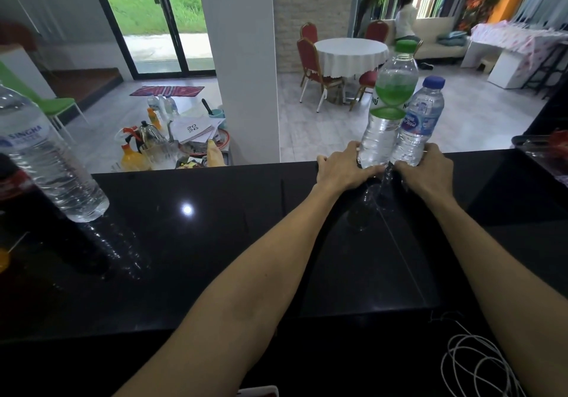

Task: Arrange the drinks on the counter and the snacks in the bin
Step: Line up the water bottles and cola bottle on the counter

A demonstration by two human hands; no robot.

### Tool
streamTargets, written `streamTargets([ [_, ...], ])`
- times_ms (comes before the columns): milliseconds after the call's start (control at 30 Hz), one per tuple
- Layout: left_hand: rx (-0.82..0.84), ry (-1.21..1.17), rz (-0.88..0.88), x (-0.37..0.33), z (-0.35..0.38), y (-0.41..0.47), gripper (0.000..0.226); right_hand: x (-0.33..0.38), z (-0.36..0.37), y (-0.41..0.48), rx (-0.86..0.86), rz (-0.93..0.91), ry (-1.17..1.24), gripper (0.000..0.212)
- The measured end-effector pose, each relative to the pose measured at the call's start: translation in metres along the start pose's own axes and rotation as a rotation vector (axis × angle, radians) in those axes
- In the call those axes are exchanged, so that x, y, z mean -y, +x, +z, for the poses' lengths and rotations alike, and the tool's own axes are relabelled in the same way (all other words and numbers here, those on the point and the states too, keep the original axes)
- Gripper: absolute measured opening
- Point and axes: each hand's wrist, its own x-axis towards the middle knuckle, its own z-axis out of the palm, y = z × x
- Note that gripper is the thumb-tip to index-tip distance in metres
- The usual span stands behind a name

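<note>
Head view: green-capped bottle [388, 110] and blue-capped bottle [419, 123] upright, touching, at the tabletop [215, 227] far edge. My left grip [344, 167] cups the green one's base, right grip [425, 167] the blue's.

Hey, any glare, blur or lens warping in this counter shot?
Head view: a bright glare spot on the glossy counter; the wide lens tilts the Singha bottle at left; the green-cap bottle looks smeared, the blue-cap bottle sharper; both mirror in the counter.

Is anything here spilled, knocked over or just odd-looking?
Nothing is spilled. The left hand and right hand hold the green-capped bottle and blue-capped bottle upright, right at the far edge of the counter. Beyond it, lower down, sits a messy heap of bottles and papers.
</note>
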Motion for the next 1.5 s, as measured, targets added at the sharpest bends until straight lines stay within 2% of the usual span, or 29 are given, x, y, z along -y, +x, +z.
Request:
streamTargets([
  [300, 0.0, 0.001, -0.01, -0.004, -0.005, -0.009, 0.091, 0.002, -0.002, -0.002, 0.005, 0.036, 0.009, 0.059],
  [467, -0.023, -0.073, 0.047, -0.004, -0.034, -0.048, 0.097, 0.013, -0.011, -0.017, 0.027, 0.055, 0.016, 0.073],
  [533, -0.018, -0.092, 0.053, 0.005, -0.052, -0.076, 0.098, 0.023, -0.011, -0.034, -0.066, 0.084, 0.039, 0.074],
  [600, -0.056, -0.122, 0.039, 0.018, -0.072, -0.11, 0.097, 0.036, -0.008, -0.062, -0.228, 0.105, 0.056, 0.057],
  [667, -0.12, -0.113, 0.016, 0.032, -0.095, -0.147, 0.094, 0.053, 0.0, -0.094, -0.297, 0.013, 0.054, 0.046],
  [833, -0.331, -0.022, -0.075, 0.072, -0.165, -0.24, 0.08, 0.122, 0.027, -0.166, -0.11, -0.352, 0.127, 0.038],
  [1000, -0.548, 0.047, -0.138, 0.098, -0.249, -0.325, 0.064, 0.21, 0.057, -0.224, 0.124, -0.574, 0.243, 0.039],
  [1200, -0.675, 0.074, -0.166, 0.124, -0.321, -0.394, 0.053, 0.282, 0.095, -0.288, 0.309, -0.651, 0.321, 0.043],
  [1300, -0.673, 0.176, -0.151, 0.135, -0.351, -0.4, 0.046, 0.312, 0.109, -0.306, 0.425, -0.658, 0.332, 0.051],
  [1433, -0.661, 0.29, -0.134, 0.143, -0.407, -0.381, 0.046, 0.358, 0.118, -0.307, 0.431, -0.673, 0.315, 0.054],
  [1500, -0.602, 0.348, -0.176, 0.152, -0.432, -0.366, 0.05, 0.382, 0.123, -0.3, 0.452, -0.678, 0.315, 0.055],
])
